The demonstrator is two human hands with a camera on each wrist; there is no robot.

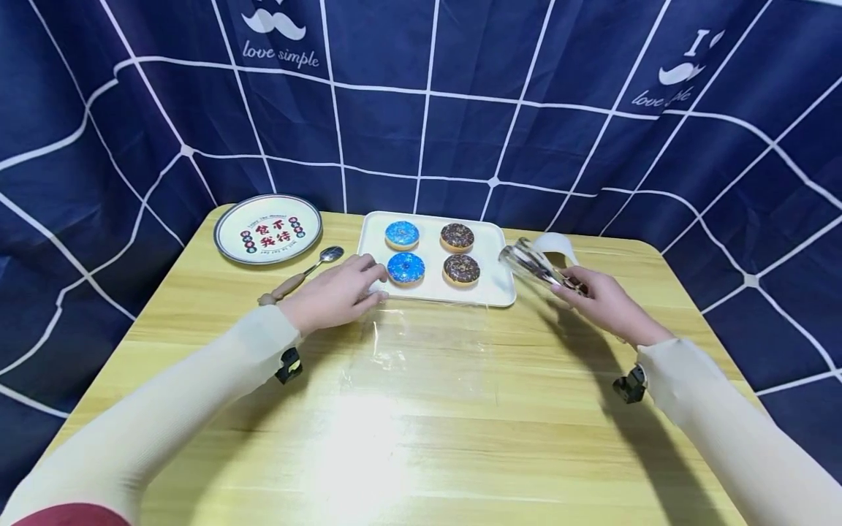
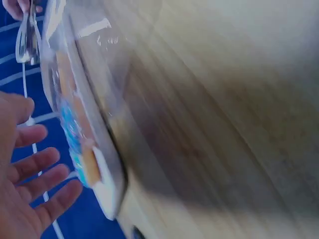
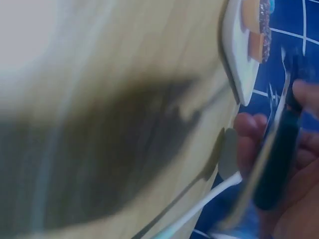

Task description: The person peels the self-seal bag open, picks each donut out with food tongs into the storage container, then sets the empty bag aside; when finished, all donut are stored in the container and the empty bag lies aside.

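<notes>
In the head view my right hand [image 1: 605, 303] grips a pair of metal tongs [image 1: 536, 264], held above the table just right of the white tray [image 1: 430, 291]. A dark handle part [image 3: 279, 159] of the tongs shows in the right wrist view. On the tray are two blue-iced donuts [image 1: 406, 269] at the left and two chocolate-iced donuts [image 1: 461, 269] at the right. Beside the tray's near left corner is my left hand [image 1: 338, 294], fingers loosely bent and holding nothing. A clear plastic bag [image 1: 421, 351] lies flat in front of the tray.
A round plate [image 1: 268, 252] with red characters stands at the back left. Between it and my left hand lies a spoon [image 1: 289, 285] with a wooden handle. Behind the tongs is a white curved object [image 1: 558, 245], partly hidden. A blue curtain [image 1: 381, 131] hangs behind the table.
</notes>
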